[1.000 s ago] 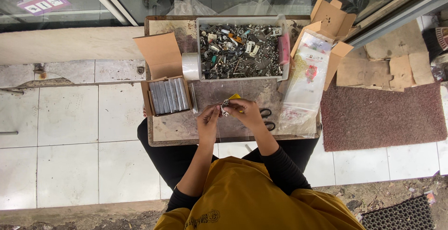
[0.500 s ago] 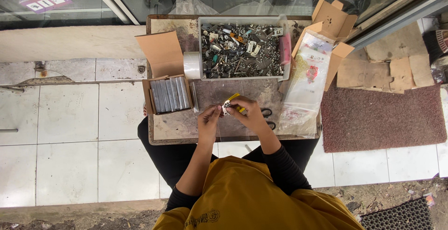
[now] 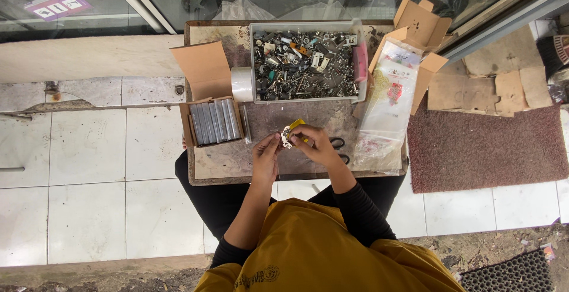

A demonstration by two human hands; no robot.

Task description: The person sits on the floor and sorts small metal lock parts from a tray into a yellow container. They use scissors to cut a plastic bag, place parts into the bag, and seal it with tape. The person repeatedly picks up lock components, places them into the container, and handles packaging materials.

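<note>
At the far left of the low wooden board (image 3: 207, 167) we see a small open cardboard box (image 3: 212, 121) packed with grey flat pieces standing on edge, its flap raised, and just beside it a roll of clear tape (image 3: 242, 83). Our left hand (image 3: 266, 157) sits a little right of that box, fingers curled and pinched on the left edge of a small metal part (image 3: 287, 136). Compared with half a second ago this hand has crept slightly upward and closer to the other one, so the part is now gripped from both sides. It hovers above the board's middle, below the grey tray of mixed metal hardware (image 3: 305, 64). Our right hand (image 3: 314, 144) closes around the part's right side together with a yellow-handled tool (image 3: 296, 125); how tightly, we cannot tell. The tool's tip now leans more to the left, which suggests the fitting work on this part is under way. Further right lie black scissors (image 3: 338, 145), clear plastic bags (image 3: 388, 99) and an open cardboard carton (image 3: 418, 28).
</note>
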